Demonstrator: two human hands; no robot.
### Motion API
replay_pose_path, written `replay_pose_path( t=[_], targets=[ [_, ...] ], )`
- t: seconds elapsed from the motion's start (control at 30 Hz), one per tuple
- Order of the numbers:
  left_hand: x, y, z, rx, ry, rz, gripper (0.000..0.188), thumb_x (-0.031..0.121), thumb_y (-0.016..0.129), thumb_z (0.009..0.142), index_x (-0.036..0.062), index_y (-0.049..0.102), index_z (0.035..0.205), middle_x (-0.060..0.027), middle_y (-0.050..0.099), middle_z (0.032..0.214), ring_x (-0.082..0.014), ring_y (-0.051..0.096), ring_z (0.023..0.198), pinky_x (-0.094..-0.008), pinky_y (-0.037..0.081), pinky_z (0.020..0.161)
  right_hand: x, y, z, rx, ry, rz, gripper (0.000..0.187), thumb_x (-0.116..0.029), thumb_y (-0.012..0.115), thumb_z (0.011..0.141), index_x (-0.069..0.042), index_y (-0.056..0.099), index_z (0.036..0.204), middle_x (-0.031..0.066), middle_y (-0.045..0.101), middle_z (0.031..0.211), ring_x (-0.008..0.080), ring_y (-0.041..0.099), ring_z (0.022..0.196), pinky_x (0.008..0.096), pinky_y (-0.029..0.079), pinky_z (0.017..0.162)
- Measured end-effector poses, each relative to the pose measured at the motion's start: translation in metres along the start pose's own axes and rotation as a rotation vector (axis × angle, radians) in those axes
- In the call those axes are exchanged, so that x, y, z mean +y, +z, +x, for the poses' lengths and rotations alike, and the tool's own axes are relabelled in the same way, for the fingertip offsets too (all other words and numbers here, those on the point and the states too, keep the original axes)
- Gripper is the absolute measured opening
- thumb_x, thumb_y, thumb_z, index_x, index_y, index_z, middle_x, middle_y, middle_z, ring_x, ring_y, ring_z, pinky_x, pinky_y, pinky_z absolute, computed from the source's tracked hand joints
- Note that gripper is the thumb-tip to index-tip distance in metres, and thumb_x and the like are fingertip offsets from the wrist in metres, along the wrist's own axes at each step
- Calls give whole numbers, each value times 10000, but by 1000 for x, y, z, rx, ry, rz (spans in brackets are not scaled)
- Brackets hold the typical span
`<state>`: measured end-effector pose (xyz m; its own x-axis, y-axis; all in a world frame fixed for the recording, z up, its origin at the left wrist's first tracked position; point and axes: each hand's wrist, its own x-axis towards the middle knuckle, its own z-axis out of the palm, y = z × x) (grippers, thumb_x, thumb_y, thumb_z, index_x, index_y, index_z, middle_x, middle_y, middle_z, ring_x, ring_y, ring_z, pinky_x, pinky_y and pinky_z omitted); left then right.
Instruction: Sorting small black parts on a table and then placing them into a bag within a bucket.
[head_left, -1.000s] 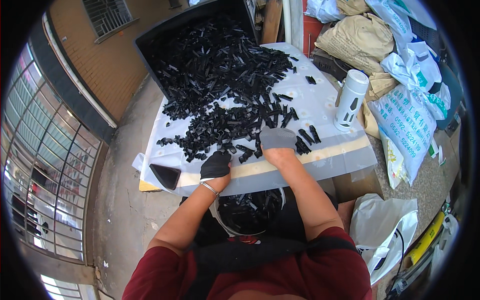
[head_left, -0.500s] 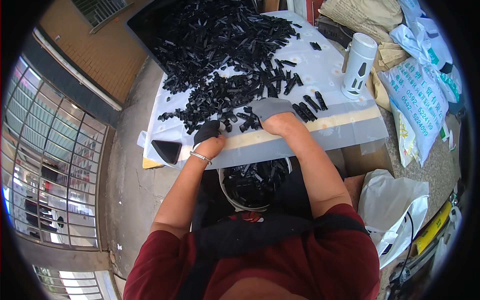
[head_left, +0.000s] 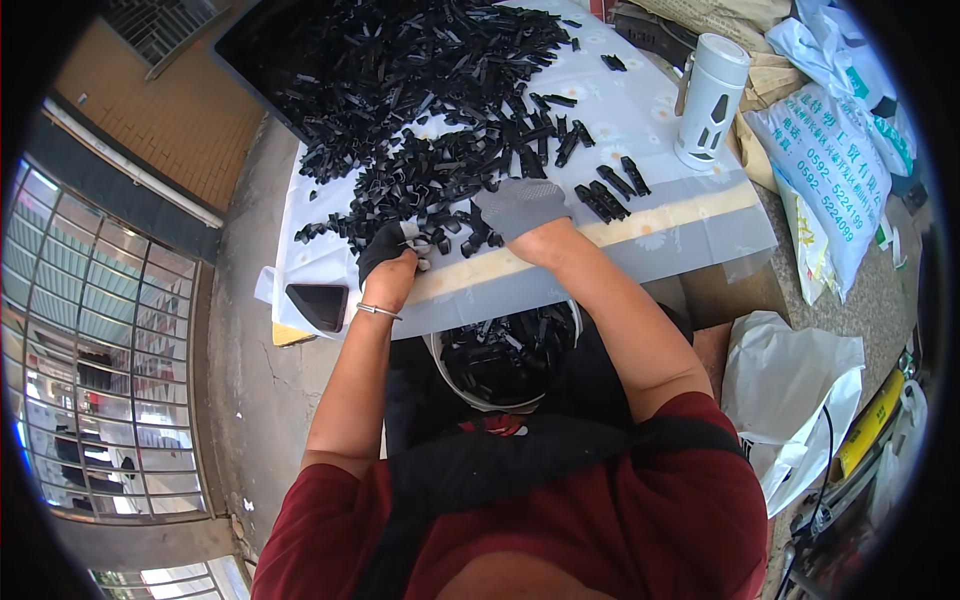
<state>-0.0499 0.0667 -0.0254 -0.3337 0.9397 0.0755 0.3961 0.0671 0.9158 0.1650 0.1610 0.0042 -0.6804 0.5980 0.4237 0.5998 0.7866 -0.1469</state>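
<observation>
Black plastic clip-like parts (head_left: 440, 190) lie in a loose heap across the white-covered table (head_left: 690, 222). Against the near edge of the heap is my left hand (head_left: 390, 258), in a dark glove with pale fingertips. Its fingers are curled; what they hold, if anything, is too small to make out. My right hand (head_left: 522, 215), in a grey glove, is palm down over parts close by, its fingers hidden beneath it. Several longer black pieces (head_left: 603, 201) lie in a row to its right. Below the table edge, between my legs, a white bucket (head_left: 437, 365) holds more black parts.
A dark phone-like object (head_left: 318, 306) lies at the table's near left corner. On the right stands a white bottle (head_left: 713, 100). Filled sacks (head_left: 825, 180) and a white bag (head_left: 785, 390) are beyond the right side. A large dark tray (head_left: 238, 72) tips parts onto the table.
The whole view has shifted a little. Against the table, my left hand has moved slightly left and farther in, and my right hand slightly left and nearer. The row of pieces looks unchanged.
</observation>
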Motion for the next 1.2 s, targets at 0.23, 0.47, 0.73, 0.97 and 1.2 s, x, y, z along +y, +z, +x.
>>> replay_pose_path(
  t=[0.23,0.47,0.73,0.97,1.2],
  targets=[
    [33,7,-3,-28,11,-210,221,-25,497,827,24,527,1041,-67,608,894,-157,600,679,-234,483,576,3,19,19,203,-125,22,157,-166,472,767,-76,596,803,105,590,774,270,582,774,407,465,656],
    [44,-5,-4,-13,-112,-372,232,-12,522,822,45,542,1046,-54,609,915,-139,587,733,-229,460,556,-11,-1,30,188,-105,33,219,-169,567,746,-74,587,943,98,607,836,290,578,797,396,462,695],
    [64,-1,-22,-232,-49,-658,352,-74,534,767,-6,504,1110,-96,582,1004,-167,565,876,-269,468,734,-42,-20,2,49,-258,498,308,-257,562,806,-117,563,1081,113,615,819,289,577,775,391,454,684],
    [53,5,-40,-404,106,-490,399,-58,584,752,-10,478,1133,-82,552,1097,-166,531,1003,-271,439,843,-42,-47,-21,-225,-272,549,348,-347,586,785,-68,595,992,133,606,859,309,569,799,398,443,696],
    [41,12,-69,-292,201,196,318,56,459,863,38,491,1179,-105,565,1061,-173,566,916,-257,450,777,-60,-25,-35,96,-150,633,371,-396,522,827,-46,605,920,150,598,865,314,554,831,406,430,724]
  ],
)
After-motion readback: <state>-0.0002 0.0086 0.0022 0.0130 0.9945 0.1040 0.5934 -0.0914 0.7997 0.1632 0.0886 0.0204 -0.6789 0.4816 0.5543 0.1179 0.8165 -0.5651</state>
